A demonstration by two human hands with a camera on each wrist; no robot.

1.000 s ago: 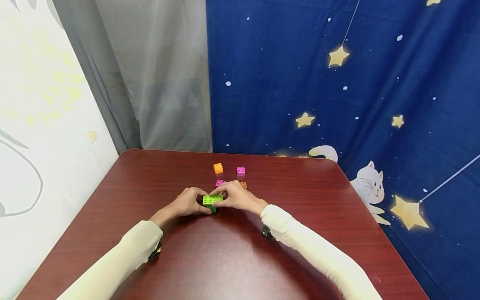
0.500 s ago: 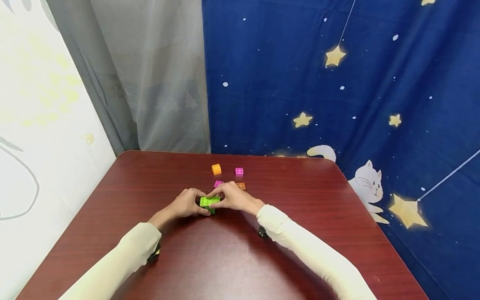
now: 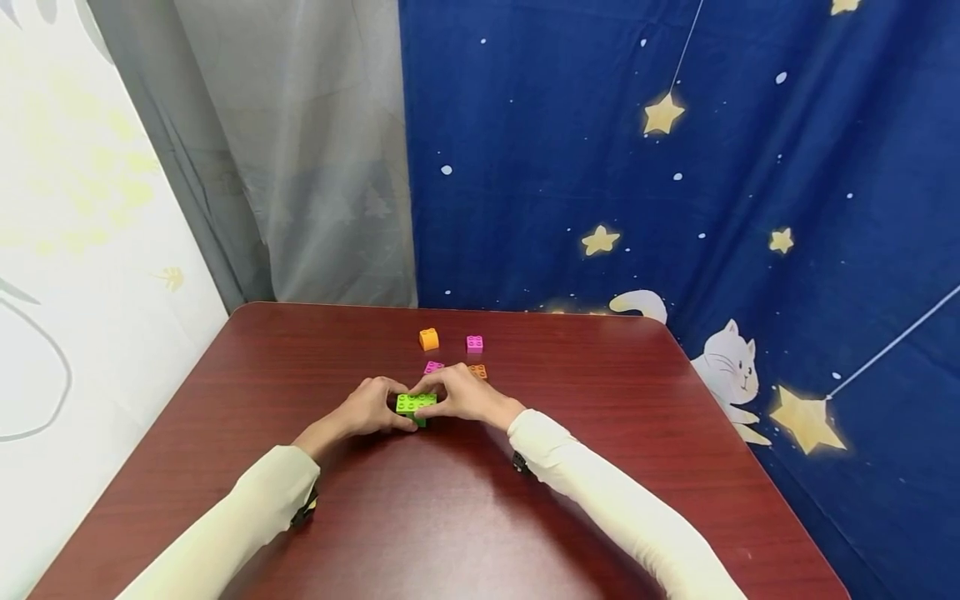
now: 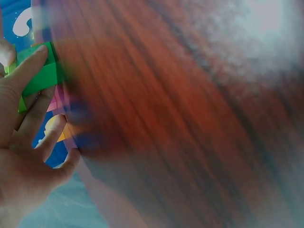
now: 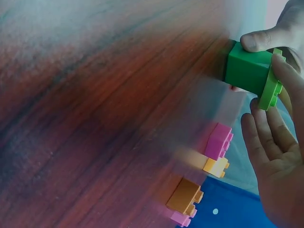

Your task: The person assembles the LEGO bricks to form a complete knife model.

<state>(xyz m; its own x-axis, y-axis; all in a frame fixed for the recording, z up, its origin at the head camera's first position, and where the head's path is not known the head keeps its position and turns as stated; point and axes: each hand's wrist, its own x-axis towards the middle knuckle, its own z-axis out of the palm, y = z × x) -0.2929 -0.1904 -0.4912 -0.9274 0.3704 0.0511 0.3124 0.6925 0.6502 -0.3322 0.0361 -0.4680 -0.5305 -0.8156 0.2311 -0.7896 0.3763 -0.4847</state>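
A dark green block [image 5: 248,69] stands on the table with a lime green, flat studded brick [image 3: 407,403] on top of it. My left hand [image 3: 367,408] holds the dark green block from the left, its thumb pressed on the near face in the left wrist view. From the right, my right hand [image 3: 467,394] pinches the lime brick between thumb and forefinger. That hand's other fingers [image 5: 255,140] extend past the bricks in the right wrist view. The contact line between the two green pieces is partly covered by fingers.
Behind the hands on the brown table [image 3: 600,417] lie a yellow-orange curved brick [image 3: 429,339], a pink brick [image 3: 475,344], a magenta brick [image 3: 432,367] and an orange brick [image 3: 477,372]. A blue star-patterned curtain [image 3: 525,167] hangs beyond the table's far edge.
The head view has shifted slightly, moving the whole scene a little to the left. Both hands keep their hold on the green bricks with little visible movement.
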